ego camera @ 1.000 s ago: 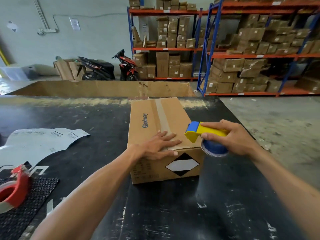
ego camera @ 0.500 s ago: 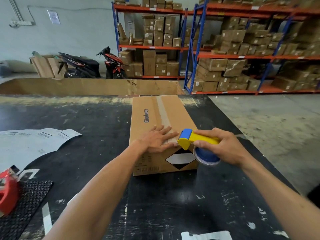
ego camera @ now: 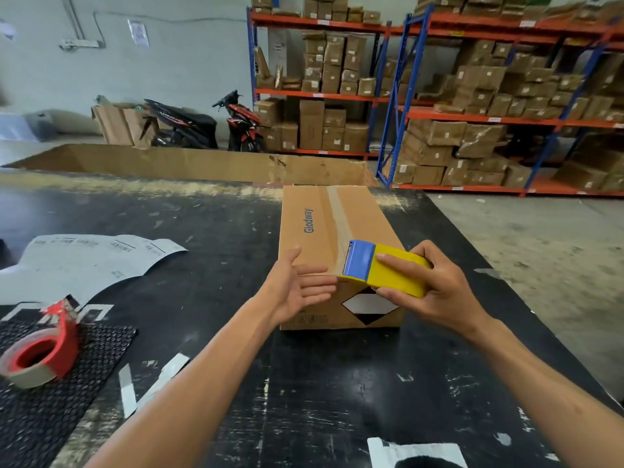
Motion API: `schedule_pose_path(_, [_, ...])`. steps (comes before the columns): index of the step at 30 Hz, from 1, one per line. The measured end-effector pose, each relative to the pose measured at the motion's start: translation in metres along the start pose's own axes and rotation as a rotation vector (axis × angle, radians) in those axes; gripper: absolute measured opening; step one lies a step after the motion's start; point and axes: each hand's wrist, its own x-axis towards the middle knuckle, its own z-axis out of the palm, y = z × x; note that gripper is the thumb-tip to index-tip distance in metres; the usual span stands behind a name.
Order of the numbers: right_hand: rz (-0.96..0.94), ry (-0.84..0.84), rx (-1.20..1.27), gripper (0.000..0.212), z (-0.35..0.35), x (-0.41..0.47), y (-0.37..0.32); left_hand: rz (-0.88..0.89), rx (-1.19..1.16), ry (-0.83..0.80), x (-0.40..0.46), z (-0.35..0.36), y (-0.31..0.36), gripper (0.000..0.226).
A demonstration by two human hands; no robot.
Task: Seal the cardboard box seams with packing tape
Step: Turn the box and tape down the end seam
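Note:
A closed brown cardboard box [ego camera: 314, 228] printed "Glodway" lies lengthwise on the black table [ego camera: 209, 231], a strip of clear tape running along its top centre seam. My right hand [ego camera: 435, 292] grips a yellow and blue tape dispenser [ego camera: 381, 270] at the box's near top edge, blue end on the tape line. My left hand [ego camera: 297, 288] is open, palm turned up, just off the box's near left corner, fingertips close to the dispenser.
A red tape dispenser [ego camera: 40, 349] rests on a black mesh mat [ego camera: 67, 393] at the near left. A sheet of label backing paper [ego camera: 87, 258] lies left of the box. A long open carton [ego camera: 189, 162] borders the table's far side; shelving with boxes and two scooters stand beyond.
My left hand has lifted off the box top and turned palm up. The right hand has tilted the dispenser up onto the near top edge, its roll now hidden.

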Motion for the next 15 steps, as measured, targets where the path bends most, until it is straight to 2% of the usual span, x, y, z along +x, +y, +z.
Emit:
schedule_pose_path(3, [-0.049,-0.041,0.006,0.058,0.016,0.006,-0.004,0.019,-0.107,-0.067,-0.021,-0.001,0.006,0.063])
schedule_pose_path(6, [-0.042,-0.122,0.022,0.058,0.027,0.005,-0.004,0.076,-0.02,-0.04,-0.034,0.004,0.012,0.054])
schedule_pose_path(11, [-0.08,-0.012,0.064,0.058,0.027,0.009,-0.013,0.123,-0.031,0.028,-0.039,0.002,0.01,0.034])
schedule_pose_path(15, [-0.075,-0.004,0.069,0.058,0.021,0.009,-0.012,0.124,-0.078,0.051,-0.04,0.01,0.006,0.028])
